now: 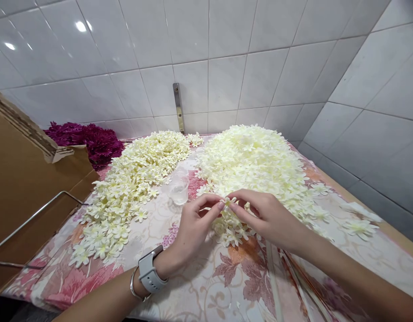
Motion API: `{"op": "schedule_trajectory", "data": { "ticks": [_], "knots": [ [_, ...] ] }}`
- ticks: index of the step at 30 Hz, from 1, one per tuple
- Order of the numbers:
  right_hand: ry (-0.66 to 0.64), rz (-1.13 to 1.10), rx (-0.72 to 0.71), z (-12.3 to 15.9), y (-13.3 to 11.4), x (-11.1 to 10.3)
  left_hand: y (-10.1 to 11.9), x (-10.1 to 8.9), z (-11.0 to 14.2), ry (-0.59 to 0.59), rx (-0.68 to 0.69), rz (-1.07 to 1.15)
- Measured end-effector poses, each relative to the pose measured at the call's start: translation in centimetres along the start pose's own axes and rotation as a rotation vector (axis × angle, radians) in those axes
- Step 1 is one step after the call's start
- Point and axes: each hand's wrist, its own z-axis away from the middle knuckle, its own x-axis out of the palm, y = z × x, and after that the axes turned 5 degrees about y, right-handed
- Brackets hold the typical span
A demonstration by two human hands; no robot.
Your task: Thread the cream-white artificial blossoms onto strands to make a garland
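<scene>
Both pinched on one small flower (228, 201), your left hand (196, 226) sits at its eight o'clock, your right hand (268, 219) at four, nearer the bigger flower pile (255, 163) at one.

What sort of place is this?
Probably a small indoor corner for flower work: there are tiled walls, a flowered tablecloth and a big heap of pale flowers.

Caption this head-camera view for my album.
Left hand and right hand hold a cream flower in their fingers before a flower heap on patterned cloth.
</scene>
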Motion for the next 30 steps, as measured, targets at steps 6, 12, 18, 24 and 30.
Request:
{"op": "schedule_trajectory", "data": {
  "ticks": [6, 12, 18, 24, 30],
  "knots": [
    [0.031, -0.113, -0.006, 0.1, 0.2, 0.5, 0.4, 0.0, 0.1, 0.004, -0.058, 0.052],
    [0.035, -0.297, 0.002, 0.4, 0.3, 0.3, 0.4, 0.0, 0.3, -0.008, -0.057, 0.065],
    [0.144, -0.188, -0.131, 0.5, 0.3, 0.6, 0.6, -0.2, 0.5, 0.030, 0.063, -0.010],
    [0.193, -0.105, -0.292, 0.4, 0.4, 0.7, 0.7, -0.3, 0.4, -0.086, 0.091, -0.064],
    [0.049, -0.150, 0.011, 0.2, 0.4, 0.6, 1.1, -0.5, 0.5, -0.143, 0.360, -0.310]
  ]
}}
